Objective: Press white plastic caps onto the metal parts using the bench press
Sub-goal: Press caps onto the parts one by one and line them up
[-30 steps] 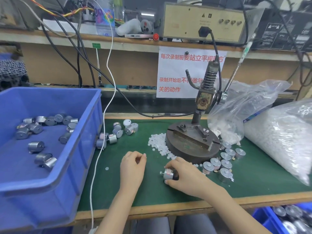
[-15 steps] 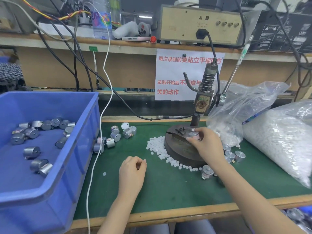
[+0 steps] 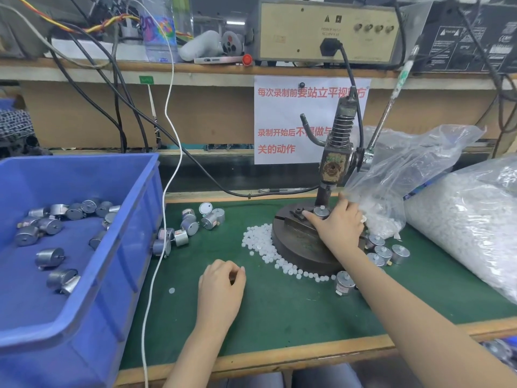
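The bench press (image 3: 335,152) stands on a round dark base (image 3: 293,247) at the back of the green mat. My right hand (image 3: 340,224) lies on that base, fingers around a silver metal part (image 3: 321,212) that sits upright in the fixture under the ram. My left hand (image 3: 221,284) rests on the mat in front, fingers curled closed, with nothing visible in them. Loose white plastic caps (image 3: 260,240) lie along the base's left and front edge. Several more metal parts (image 3: 387,252) stand to the right of the base.
A blue bin (image 3: 140,208) with several metal parts fills the left. More metal parts (image 3: 193,222) lie beside it on the mat. A white cable (image 3: 158,264) hangs across the mat. An open bag (image 3: 405,169) and a full bag (image 3: 470,219) of caps sit at right. The press lever (image 3: 389,107) points up and right.
My right hand carried a metal part from the mat's front up to the press base and now holds it in the fixture. My left hand has stayed in place.
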